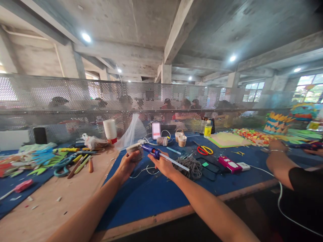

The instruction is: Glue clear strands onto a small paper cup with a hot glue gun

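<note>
My left hand [128, 167] is closed around a small paper cup [134, 148], which is tilted and appears wrapped in pale cord. In my right hand [162, 165] is a blue hot glue gun [152, 151], with a long clear glue stick [176, 162] sticking out of its back. The gun's nozzle points at the cup's rim; whether it touches, I cannot tell. Beyond my hands lie a cord-wrapped cup [162, 141] and small cups [182, 140], one with a looped handle. A tangle of grey cord [193, 170] lies just right of my right hand.
A lit phone [156, 130] leans at the back. Red-and-yellow scissors [205, 150], a yellow-labelled bottle [207, 129] and a magenta box [229, 164] with a white cable stand right. A co-worker's arm [279, 161] reaches in there. Tools and a paper-cup stack [110, 130] are left.
</note>
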The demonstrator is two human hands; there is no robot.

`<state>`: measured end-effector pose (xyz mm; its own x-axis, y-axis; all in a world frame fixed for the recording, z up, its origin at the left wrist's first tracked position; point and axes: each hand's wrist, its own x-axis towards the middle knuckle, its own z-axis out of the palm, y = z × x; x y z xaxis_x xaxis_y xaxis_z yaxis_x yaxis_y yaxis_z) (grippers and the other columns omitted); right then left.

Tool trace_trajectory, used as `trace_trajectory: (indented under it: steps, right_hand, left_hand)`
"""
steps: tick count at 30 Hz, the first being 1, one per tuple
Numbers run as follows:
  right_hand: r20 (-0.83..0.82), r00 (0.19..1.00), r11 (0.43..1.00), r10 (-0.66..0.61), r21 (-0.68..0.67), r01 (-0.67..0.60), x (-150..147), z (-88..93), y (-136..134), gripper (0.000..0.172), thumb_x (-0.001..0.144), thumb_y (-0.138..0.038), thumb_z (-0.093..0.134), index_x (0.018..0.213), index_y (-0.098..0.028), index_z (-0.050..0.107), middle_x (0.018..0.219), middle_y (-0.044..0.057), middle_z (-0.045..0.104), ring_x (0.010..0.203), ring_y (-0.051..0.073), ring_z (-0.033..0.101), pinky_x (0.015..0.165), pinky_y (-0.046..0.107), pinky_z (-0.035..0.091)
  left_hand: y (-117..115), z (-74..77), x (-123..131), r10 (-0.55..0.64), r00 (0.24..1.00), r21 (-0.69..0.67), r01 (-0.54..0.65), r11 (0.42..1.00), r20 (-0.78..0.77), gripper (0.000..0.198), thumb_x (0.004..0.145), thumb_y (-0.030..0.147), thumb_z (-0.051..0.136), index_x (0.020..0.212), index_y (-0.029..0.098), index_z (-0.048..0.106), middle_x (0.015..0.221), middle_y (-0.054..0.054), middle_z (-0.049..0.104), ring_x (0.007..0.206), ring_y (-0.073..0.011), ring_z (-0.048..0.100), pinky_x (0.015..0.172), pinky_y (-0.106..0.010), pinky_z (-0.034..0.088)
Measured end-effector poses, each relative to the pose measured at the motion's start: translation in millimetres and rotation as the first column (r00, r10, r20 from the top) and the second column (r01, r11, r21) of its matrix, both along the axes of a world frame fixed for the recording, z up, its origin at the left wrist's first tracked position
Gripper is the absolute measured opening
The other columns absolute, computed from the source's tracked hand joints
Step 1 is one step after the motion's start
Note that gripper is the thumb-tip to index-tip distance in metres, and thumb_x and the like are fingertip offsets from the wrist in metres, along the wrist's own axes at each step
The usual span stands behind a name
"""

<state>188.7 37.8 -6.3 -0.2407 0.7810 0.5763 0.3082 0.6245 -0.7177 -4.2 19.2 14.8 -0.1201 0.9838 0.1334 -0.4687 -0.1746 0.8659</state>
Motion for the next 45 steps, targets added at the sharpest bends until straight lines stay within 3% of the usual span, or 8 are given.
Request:
trace_trajectory:
  steps: [26,36,42,45]
  right_hand:
    - [-0.013,1.0,0.999,-0.008,-0.039,0.008,0.6,4.0,-2.7,0.037,0.094,-0.059,0.064,0.096,-0.022,0.064,0.061,-0.004,0.059,0.042,0.014,0.06,0.047,0.025,0.052]
    - [0.001,0.999,0.998,-0.032,-0.045,0.032,1.7,3.3,-1.8,0.032,0.097,-0.055,0.062,0.097,-0.024,0.064,0.058,-0.006,0.057,0.044,0.014,0.06,0.054,0.026,0.055]
    - [-0.04,0.999,0.998,-0.032,-0.055,0.03,0.2,3.4,-0.2,0.031,0.095,-0.056,0.063,0.096,-0.024,0.064,0.057,-0.005,0.056,0.043,0.016,0.059,0.048,0.026,0.05]
    - [-0.046,0.993,0.993,-0.105,-0.067,0.101,0.7,5.4,1.9,0.032,0.095,-0.056,0.064,0.097,-0.024,0.064,0.058,-0.004,0.059,0.045,0.017,0.06,0.047,0.025,0.047]
  left_hand:
    - [-0.9,0.6,0.0,-0.037,0.999,-0.008,0.037,0.999,0.018,0.042,0.069,0.024,0.087,0.107,0.013,0.076,0.101,-0.009,0.079,0.093,-0.0214,0.074,0.088,-0.032,0.059]
    - [-1.2,0.2,-0.4,-0.065,0.997,-0.009,0.066,0.998,0.039,0.035,0.074,0.018,0.08,0.109,0.01,0.076,0.103,-0.011,0.08,0.09,-0.0204,0.075,0.087,-0.031,0.061]
    - [-1.2,-0.6,-1.8,-0.087,0.995,-0.006,0.087,0.996,0.045,0.033,0.077,0.02,0.078,0.109,0.012,0.076,0.104,-0.01,0.08,0.094,-0.0213,0.075,0.088,-0.032,0.061]
    - [-3.2,0.5,-1.6,-0.092,0.995,-0.022,0.093,0.995,0.047,0.033,0.079,0.02,0.077,0.111,0.013,0.076,0.106,-0.01,0.079,0.097,-0.0209,0.074,0.087,-0.03,0.06]
